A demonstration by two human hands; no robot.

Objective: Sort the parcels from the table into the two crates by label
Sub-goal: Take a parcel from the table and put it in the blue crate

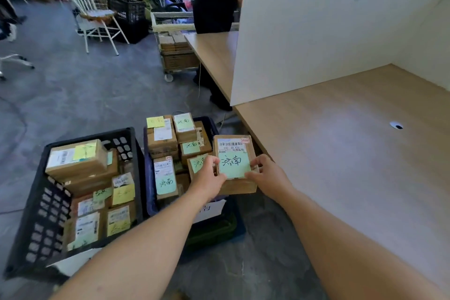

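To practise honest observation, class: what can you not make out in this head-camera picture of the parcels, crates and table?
Head view only:
- The sign on the right crate: writing covered by the left forearm.
- Barcode print on the parcel: too small; its side edges lie under the left hand and right hand.
- The yellow notes in the left crate: writing blurred.
- The table beyond the divider: hidden by it.

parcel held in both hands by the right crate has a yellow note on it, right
No: the head view shows the note is green, not yellow. The parcel is held by the left hand and right hand by the right crate.
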